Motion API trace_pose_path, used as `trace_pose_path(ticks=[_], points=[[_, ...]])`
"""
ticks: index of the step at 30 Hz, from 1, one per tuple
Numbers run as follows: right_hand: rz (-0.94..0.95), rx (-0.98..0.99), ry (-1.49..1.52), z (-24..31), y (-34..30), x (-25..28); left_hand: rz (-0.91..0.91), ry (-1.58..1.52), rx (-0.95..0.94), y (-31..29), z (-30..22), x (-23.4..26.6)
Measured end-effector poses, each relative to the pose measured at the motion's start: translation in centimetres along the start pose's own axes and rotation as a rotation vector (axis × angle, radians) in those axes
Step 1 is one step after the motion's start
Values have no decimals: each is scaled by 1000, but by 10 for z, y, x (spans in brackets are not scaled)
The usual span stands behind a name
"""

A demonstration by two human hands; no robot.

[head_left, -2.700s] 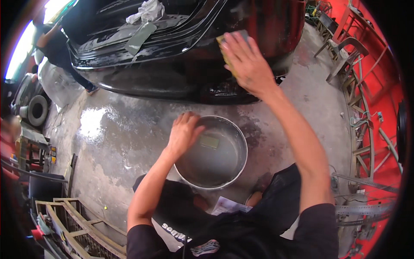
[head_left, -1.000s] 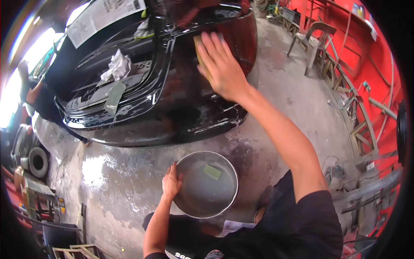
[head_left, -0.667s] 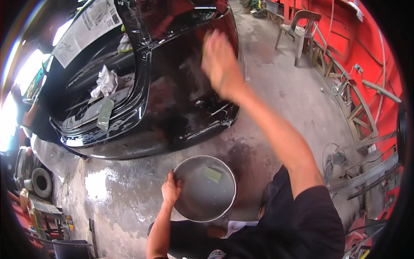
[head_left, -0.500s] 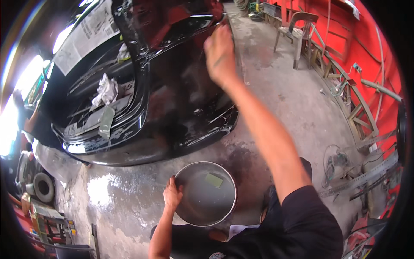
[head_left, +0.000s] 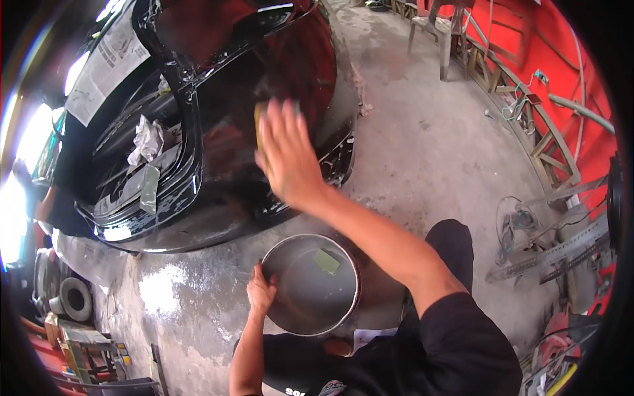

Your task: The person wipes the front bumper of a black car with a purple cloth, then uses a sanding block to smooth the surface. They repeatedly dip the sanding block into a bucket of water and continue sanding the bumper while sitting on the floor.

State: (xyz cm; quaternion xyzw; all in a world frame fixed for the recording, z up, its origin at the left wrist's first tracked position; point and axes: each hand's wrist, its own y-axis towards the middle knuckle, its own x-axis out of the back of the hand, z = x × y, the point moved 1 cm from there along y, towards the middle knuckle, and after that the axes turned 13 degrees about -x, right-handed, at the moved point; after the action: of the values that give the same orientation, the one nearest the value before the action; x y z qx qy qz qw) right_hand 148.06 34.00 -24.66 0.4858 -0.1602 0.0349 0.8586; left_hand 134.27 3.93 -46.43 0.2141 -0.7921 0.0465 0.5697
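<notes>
My left hand [head_left: 262, 290] is closed on the left rim of a round metal basin [head_left: 357, 290] on the floor before me. Greyish water fills part of it, and a green rectangular pad [head_left: 326, 262] sits inside near the far side. My right hand [head_left: 288, 155], slightly blurred, is pressed over the glossy black car body panel [head_left: 231, 158]. Under its fingers is a flat yellowish-brown pad [head_left: 259, 125], mostly hidden. Another green strip [head_left: 150, 189] lies on the car's opening edge, beside crumpled paper [head_left: 146, 140].
Newspaper [head_left: 109, 66] covers part of the car at upper left. Another person's arm [head_left: 49, 204] shows at the far left. A chair [head_left: 444, 33], wooden frames and a red wall stand right. Tyres [head_left: 76, 298] lie at left, metal rails [head_left: 561, 261] at right. The concrete floor [head_left: 191, 303] is wet.
My right hand has moved left and nearer across the black panel, from its far right edge toward its middle. The view has shifted slightly. My left hand keeps its hold on the basin.
</notes>
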Motion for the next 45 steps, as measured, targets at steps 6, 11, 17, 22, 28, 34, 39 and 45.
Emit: trace_pose_path(ticks=[6,11,17,22,28,34,39,45], points=[[-226,-106,-55,-87,100,33,3,-20,-36,15,-8,-7],[-182,-235,-97,-31,16,6,30,-5,14,6,-3,0],[-153,-290,135,-105,110,39,45,-9,-2,11,-9,-2],[-224,-270,-94,-62,75,18,77,-2,50,11,-2,-2],[-181,1,-33,-76,117,33,51,22,8,11,-8,8],[-251,-217,-5,-53,113,19,73,21,26,12,-16,6],[-87,170,-177,-53,91,26,24,35,9,3,0,9],[-289,-93,-181,-16,107,2,78,8,55,16,-11,3]])
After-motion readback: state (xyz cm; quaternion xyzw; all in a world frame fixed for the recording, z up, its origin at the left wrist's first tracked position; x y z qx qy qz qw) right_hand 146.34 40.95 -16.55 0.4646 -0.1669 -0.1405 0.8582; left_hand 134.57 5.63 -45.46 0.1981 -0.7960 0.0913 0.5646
